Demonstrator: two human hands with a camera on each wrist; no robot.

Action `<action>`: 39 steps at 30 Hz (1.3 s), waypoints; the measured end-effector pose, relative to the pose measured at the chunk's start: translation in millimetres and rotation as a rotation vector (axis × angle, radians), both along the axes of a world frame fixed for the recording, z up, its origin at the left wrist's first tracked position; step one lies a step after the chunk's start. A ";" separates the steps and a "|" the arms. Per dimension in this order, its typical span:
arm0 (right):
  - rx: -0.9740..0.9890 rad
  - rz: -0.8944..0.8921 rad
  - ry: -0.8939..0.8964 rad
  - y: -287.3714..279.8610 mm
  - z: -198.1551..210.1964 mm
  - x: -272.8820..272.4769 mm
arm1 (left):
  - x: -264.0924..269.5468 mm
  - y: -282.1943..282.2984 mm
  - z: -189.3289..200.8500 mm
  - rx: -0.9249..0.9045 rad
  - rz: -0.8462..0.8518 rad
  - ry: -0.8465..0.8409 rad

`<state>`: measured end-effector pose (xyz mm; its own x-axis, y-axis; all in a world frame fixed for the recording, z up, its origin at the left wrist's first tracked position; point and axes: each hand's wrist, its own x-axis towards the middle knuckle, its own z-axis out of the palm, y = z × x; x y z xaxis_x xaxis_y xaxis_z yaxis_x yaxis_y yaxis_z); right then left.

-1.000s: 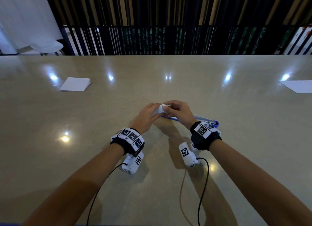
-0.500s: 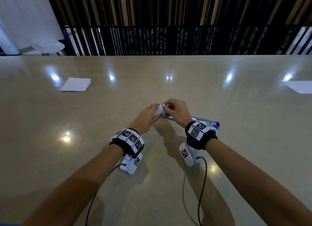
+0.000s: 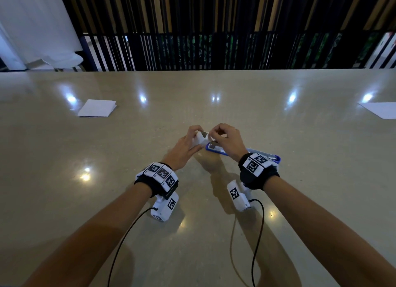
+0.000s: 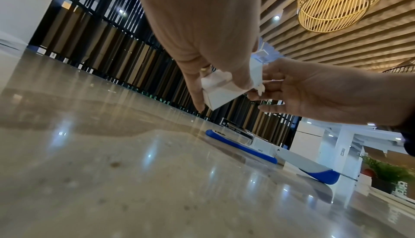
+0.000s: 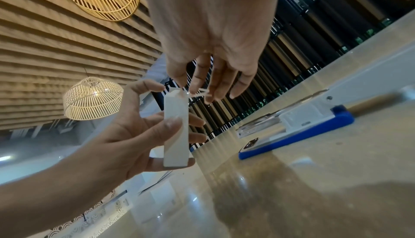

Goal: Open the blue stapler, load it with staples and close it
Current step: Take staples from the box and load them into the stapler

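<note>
A small white staple box [image 3: 198, 139] is held above the table in my left hand [image 3: 188, 146], thumb on one side and fingers on the other. My right hand [image 3: 224, 136] pinches the flap at the box's upper end [image 5: 179, 93] between thumb and fingertips. In the right wrist view the box [image 5: 176, 130] stands upright in the left hand [image 5: 121, 135]. The blue stapler [image 3: 215, 150] lies opened out flat on the table under my right wrist. Its blue base and white metal magazine [image 4: 244, 146] show in the left wrist view, and also the stapler [image 5: 300, 128] in the right wrist view.
A folded white paper [image 3: 97, 108] lies at the far left of the beige table [image 3: 214, 233] and a white sheet [image 3: 381, 110] at the far right. A black railing [image 3: 214, 51] runs behind the far edge. Wrist-camera cables trail toward me.
Both hands have shifted slightly away with the box, uncovering the stapler's front end. The box's end now shows a dark opening where my right fingers pull the flap.
</note>
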<state>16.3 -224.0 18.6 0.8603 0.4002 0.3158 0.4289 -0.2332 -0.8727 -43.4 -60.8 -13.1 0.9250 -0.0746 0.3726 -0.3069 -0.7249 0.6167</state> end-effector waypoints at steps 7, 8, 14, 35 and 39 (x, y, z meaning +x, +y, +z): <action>0.014 0.021 -0.081 -5.8 -3.0 3.9 | -3.3 3.1 4.2 -0.005 0.011 0.029; 0.046 0.028 -0.032 -5.0 -2.8 3.8 | -3.1 3.5 4.9 -0.011 0.021 0.037; 0.074 0.072 0.029 -5.6 1.5 2.4 | -1.9 6.2 5.8 0.012 0.076 0.039; 0.344 0.101 0.420 2.9 -32.5 1.0 | 5.9 0.3 82.5 0.643 -0.032 0.129; 0.369 0.110 0.461 4.1 -33.9 -0.8 | 13.8 1.0 96.2 0.758 -0.041 0.121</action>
<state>15.5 -219.9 -15.3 0.9015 0.4293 0.0547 -0.0089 0.1447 -0.9894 -29.6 -59.8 83.1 0.9472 -0.3039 0.1020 -0.3042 -0.9525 -0.0134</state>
